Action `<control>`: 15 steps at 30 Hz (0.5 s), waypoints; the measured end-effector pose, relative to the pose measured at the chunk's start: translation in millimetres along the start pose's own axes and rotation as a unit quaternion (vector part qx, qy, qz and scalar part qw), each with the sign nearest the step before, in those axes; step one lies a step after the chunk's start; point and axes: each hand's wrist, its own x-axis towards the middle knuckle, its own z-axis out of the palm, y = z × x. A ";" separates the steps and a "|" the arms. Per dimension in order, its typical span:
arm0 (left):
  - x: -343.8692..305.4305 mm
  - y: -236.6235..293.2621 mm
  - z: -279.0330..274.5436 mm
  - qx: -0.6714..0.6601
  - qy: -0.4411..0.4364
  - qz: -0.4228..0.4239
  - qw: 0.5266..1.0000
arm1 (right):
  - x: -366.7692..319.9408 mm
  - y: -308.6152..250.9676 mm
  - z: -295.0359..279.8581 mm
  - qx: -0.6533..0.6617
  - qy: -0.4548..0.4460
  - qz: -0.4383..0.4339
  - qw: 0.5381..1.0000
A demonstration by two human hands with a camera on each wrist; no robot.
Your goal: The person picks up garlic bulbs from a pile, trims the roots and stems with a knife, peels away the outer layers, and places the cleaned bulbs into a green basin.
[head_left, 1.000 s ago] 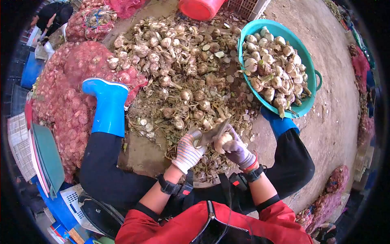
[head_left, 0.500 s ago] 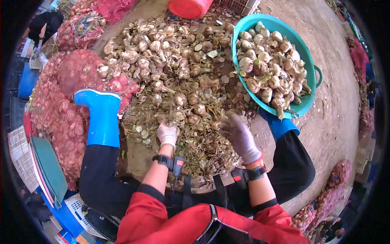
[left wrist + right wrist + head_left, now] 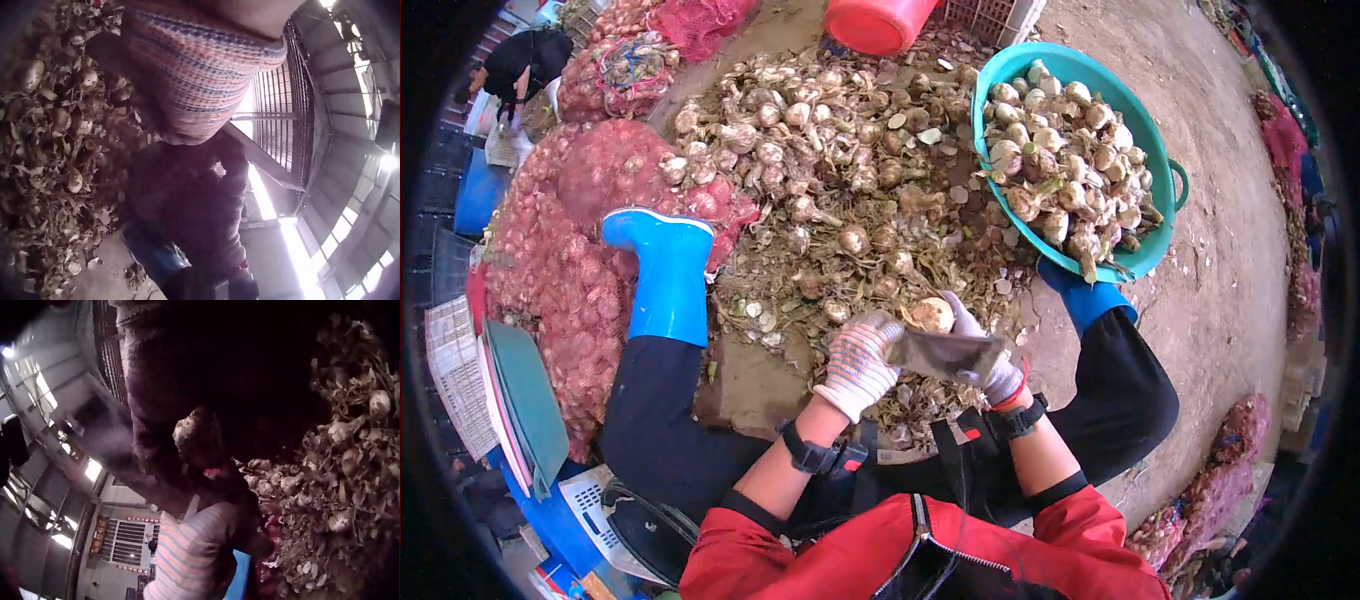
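Observation:
In the head view the gloved left hand (image 3: 861,362) grips a broad flat blade (image 3: 945,354), which reaches across to the right hand. The gloved right hand (image 3: 988,350) holds a pale garlic bulb (image 3: 931,315) just beyond the blade. Dark shadow hides most of the fingers in the left wrist view, where the striped glove (image 3: 194,75) fills the top. The right wrist view shows the bulb (image 3: 190,430) beside the right hand, with the striped left glove (image 3: 190,556) below it.
A teal basin (image 3: 1165,225) of bulbs stands at the upper right. Loose bulbs and husks (image 3: 840,215) cover the floor ahead. Red net sacks (image 3: 565,290) lie at the left, beside a blue boot (image 3: 670,280). A red bucket (image 3: 870,30) and a crate stand at the far side.
Half a second ago the hands were apart, the left lower over the pile and the right spread. They have come back together, with a bulb now in the right hand.

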 end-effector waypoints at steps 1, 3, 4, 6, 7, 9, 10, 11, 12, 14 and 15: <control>-3.1 4.8 -2.9 0.007 -0.040 -0.007 0.999 | 0.4 -8.3 1.4 -0.102 0.035 0.069 0.992; -8.9 10.2 -0.8 0.012 -0.083 -0.017 0.996 | -5.4 -11.4 0.6 -0.201 0.068 0.141 0.967; -11.5 8.7 3.2 0.010 -0.057 -0.019 0.998 | -11.6 -3.0 -6.1 -0.203 0.048 0.071 0.975; -10.1 10.6 3.4 0.009 -0.030 -0.023 0.999 | -8.9 -13.5 -3.8 -0.252 0.018 -0.034 0.967; -8.0 12.1 2.7 0.004 -0.053 -0.057 0.997 | -9.4 -21.9 -2.3 -0.251 0.017 -0.032 0.967; -6.5 3.5 5.9 0.019 -0.065 -0.091 0.994 | -7.5 -40.0 4.1 -0.045 0.011 0.181 0.982; -5.5 -18.1 10.0 -0.001 -0.091 -0.180 0.979 | -2.2 -35.9 5.0 -0.163 0.006 0.121 0.979; -5.6 -44.3 16.0 -0.024 -0.114 -0.267 0.957 | -7.4 -39.5 14.2 -0.056 -0.002 0.052 0.997; -8.9 -58.3 13.9 -0.098 -0.132 -0.316 0.934 | -8.6 -40.0 12.7 -0.052 0.021 0.064 0.996; -14.1 -41.8 19.1 -0.397 -0.101 -0.372 0.833 | -1.8 -28.0 8.4 -0.234 0.026 0.003 0.972; -13.5 -18.3 12.8 -0.660 -0.046 -0.397 0.637 | 6.3 -21.8 1.1 -0.420 -0.016 -0.069 0.905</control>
